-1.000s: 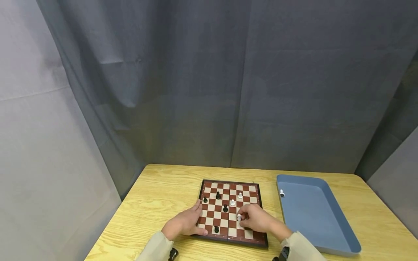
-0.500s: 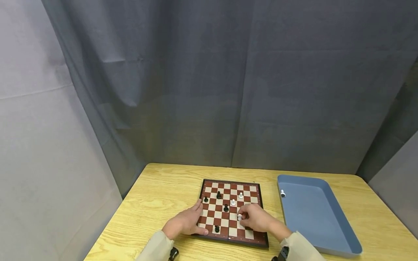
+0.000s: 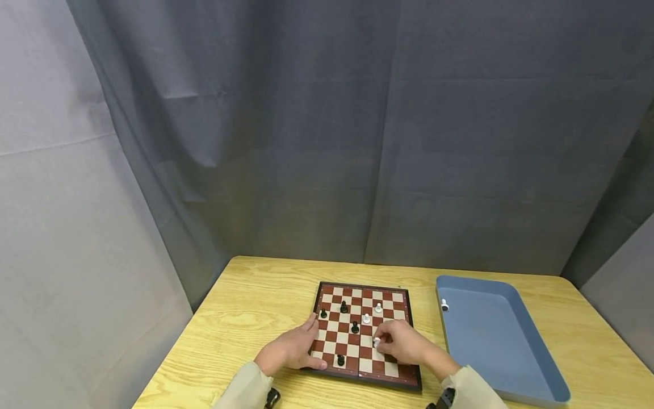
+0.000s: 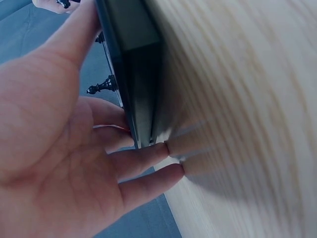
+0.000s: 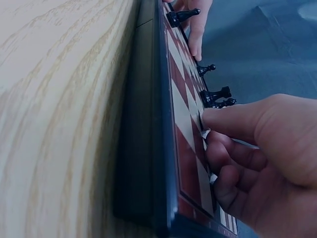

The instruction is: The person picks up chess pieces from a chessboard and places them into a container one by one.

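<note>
A red-and-cream chessboard [image 3: 347, 350] with a dark rim lies on the table. My right hand [image 3: 403, 342] pinches a white chess piece [image 3: 377, 342] between thumb and fingers, low over the board's right half; the fingers hide most of it in the right wrist view. My left hand [image 3: 293, 346] rests against the board's left edge, its thumb at the near corner and its fingers extended along the side [image 4: 133, 99]. Two more white pieces stand on the board, one [image 3: 366, 319] near the middle and one [image 3: 378, 308] farther back. Several black pieces, including one [image 3: 340, 360] near the front, stand on the left half.
To the right of the board is a shallow blue tray [image 3: 501, 341]. A white chess piece [image 3: 444, 305] lies in it by the left wall. The wooden table [image 3: 255, 295] backs onto a grey curtain [image 3: 306, 142].
The head view has shifted slightly. Both hands keep their places at the board, the right still pinching the white chess piece.
</note>
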A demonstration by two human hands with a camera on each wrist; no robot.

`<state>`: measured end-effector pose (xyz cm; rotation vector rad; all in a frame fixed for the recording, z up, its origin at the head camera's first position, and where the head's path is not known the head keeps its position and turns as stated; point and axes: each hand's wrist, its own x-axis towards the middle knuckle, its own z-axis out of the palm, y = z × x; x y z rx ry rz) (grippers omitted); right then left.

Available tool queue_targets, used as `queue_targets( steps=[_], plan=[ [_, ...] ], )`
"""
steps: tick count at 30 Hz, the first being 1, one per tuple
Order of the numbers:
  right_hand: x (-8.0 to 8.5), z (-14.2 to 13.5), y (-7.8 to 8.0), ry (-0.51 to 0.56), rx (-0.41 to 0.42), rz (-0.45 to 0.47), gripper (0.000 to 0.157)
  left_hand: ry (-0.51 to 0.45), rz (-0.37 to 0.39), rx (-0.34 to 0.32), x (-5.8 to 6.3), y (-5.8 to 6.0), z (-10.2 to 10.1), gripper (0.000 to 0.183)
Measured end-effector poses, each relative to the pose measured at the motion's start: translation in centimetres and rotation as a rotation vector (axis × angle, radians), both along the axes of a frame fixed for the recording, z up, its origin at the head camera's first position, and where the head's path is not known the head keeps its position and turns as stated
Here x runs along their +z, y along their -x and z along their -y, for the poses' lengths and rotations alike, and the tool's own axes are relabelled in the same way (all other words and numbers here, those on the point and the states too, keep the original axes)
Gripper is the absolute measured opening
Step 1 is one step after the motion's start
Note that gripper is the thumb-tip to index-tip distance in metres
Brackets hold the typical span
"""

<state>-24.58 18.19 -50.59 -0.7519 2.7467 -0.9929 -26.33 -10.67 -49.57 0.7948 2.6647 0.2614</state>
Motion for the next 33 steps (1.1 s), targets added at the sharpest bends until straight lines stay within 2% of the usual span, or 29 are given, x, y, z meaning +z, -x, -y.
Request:
queue_targets(
  steps=[16,22,29,33],
  plan=[
    [-0.1,-0.5,-0.1,0.077,-0.009,-0.023,0.007,0.016,0.001,0.003,0.0,0.1,-0.1,0.102],
    [0.7,-1.2,-0.4,0.121,-0.022,0.007,0.004,0.026,-0.005,0.006,0.0,0.0,0.0,0.101],
    [2.6,-2.5,-0.4,0.135,-0.072,-0.043,0.004,0.023,-0.005,0.003,-0.2,0.0,0.0,0.101],
    [3.5,-3.9,-0.3,0.178,-0.093,-0.026,0.006,0.016,-0.005,-0.001,-0.2,0.1,0.0,0.101]
  ],
)
